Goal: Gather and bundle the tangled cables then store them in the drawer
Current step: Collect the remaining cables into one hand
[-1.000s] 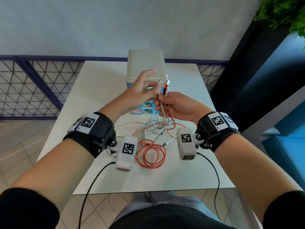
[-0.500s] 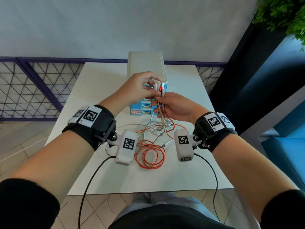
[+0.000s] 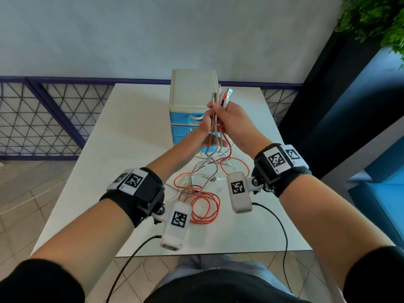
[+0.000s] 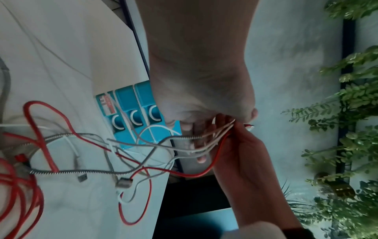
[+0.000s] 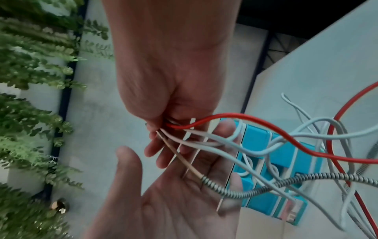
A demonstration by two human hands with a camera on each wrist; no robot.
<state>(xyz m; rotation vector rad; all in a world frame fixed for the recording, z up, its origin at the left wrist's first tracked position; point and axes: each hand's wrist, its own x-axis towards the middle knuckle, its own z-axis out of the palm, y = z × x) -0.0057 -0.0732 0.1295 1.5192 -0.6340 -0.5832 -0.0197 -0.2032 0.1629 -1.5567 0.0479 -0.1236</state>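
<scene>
My right hand (image 3: 222,109) grips the gathered ends of several cables (image 3: 226,96), red, white and braided grey, and holds them upright in front of the small drawer unit (image 3: 192,88). Just below it, my left hand (image 3: 204,133) lies open with its palm under the hanging strands. The right wrist view shows that open left hand (image 5: 178,202), the braided cable (image 5: 266,182) across its fingers, and the right hand (image 5: 169,90) gripping above. The rest of the tangle trails down to a red coil (image 3: 204,206) on the white table (image 3: 131,138). The blue drawers (image 4: 126,100) are closed.
The drawer unit stands at the table's far middle. A purple railing with mesh (image 3: 43,119) runs behind and to the left. At the right are a dark panel (image 3: 323,110), a blue seat (image 3: 382,193) and a green plant (image 3: 376,16). Black wrist-camera leads (image 3: 282,228) hang off the near edge.
My right hand has lifted the cable ends higher. The left hand has let go of the tips, dropped below the right hand and opened under the strands.
</scene>
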